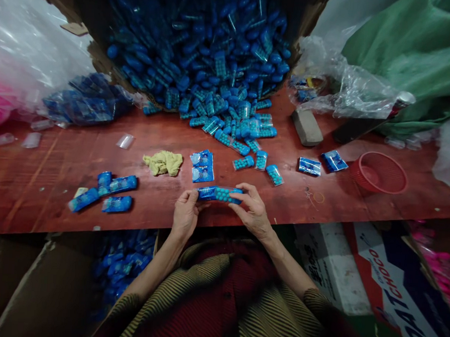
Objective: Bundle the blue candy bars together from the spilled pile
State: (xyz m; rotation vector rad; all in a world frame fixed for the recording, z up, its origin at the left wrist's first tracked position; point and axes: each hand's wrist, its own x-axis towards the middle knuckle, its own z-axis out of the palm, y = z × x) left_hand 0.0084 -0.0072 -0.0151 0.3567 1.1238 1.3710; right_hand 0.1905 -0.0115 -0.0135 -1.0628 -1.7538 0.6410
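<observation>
Just above the table's front edge, my left hand (186, 211) pinches the left end of a printed blue sleeve (206, 192). My right hand (253, 210) grips the right end of a clear flat tube of turquoise balls (223, 194), which lines up with the sleeve. Whether the tube's end sits inside the sleeve, I cannot tell. Right behind my hands lie flat blue printed sleeves (202, 174). To the left, several wrapped blue tubes (116, 203) rest on the table. Loose tubes of balls (274, 175) lie beyond my right hand.
A large open carton (316, 15) spills many tubes onto the red table (240, 224). Nearby are a yellow cloth (163, 163), a grey block (307, 127), two sleeve stacks (309, 166) and a red basket (379, 172). Below the table's left side, a box holds wrapped tubes (124, 264).
</observation>
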